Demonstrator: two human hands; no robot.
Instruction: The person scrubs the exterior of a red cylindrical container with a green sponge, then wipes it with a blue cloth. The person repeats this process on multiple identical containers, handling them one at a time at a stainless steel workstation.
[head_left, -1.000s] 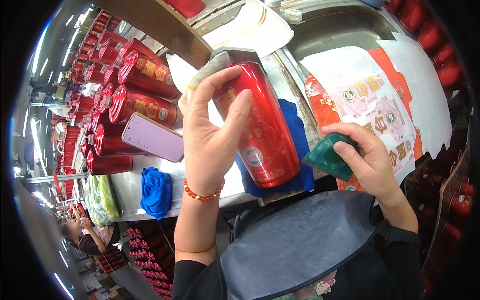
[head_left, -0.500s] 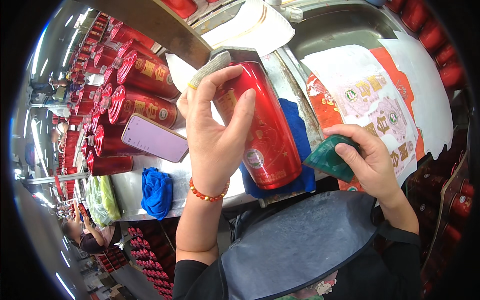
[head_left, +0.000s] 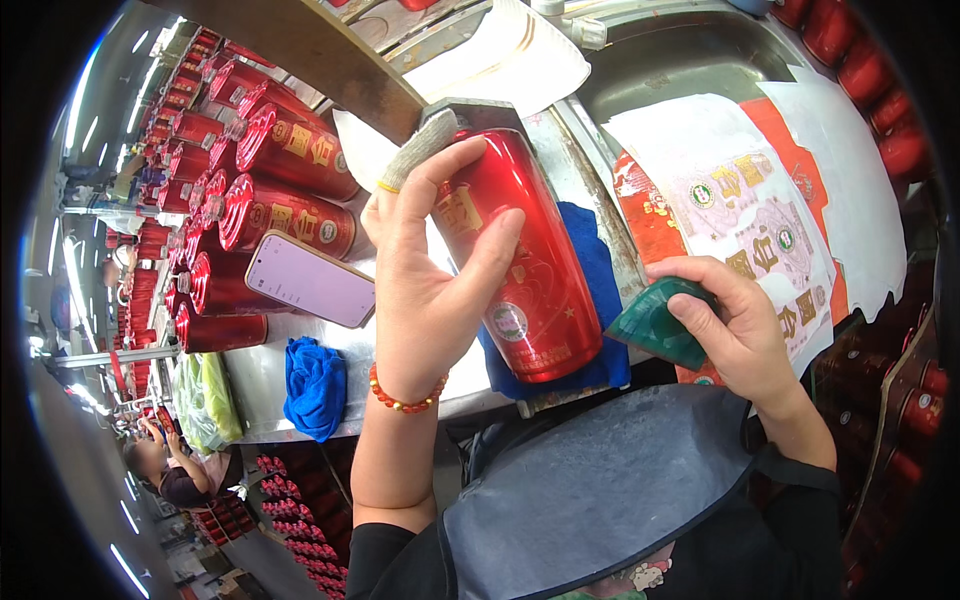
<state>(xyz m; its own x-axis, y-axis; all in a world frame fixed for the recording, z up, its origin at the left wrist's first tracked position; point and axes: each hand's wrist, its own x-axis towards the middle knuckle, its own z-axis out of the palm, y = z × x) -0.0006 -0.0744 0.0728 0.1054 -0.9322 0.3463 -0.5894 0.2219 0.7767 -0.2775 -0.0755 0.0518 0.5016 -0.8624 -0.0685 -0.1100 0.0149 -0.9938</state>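
Observation:
A glossy red bottle (head_left: 530, 270) with gold markings lies on its side on a blue cloth (head_left: 600, 290) at the metal bench's front edge. My left hand (head_left: 425, 270) wraps over the bottle's left side, a grey sleeve on the index finger. My right hand (head_left: 735, 325) sits just right of the bottle and grips a green scraper pad (head_left: 652, 325) whose tip is close to the bottle's lower right side.
Printed red and white label sheets (head_left: 740, 210) lie to the right. Several red bottles (head_left: 270, 190) are stacked at the left, with a phone (head_left: 310, 280) resting on them. A second blue cloth (head_left: 313, 385) hangs over the bench edge. Another person (head_left: 165, 475) sits low at the left.
My left hand has shifted slightly on the red bottle, and the bottle has turned a little. The right hand with the green pad stays beside it.

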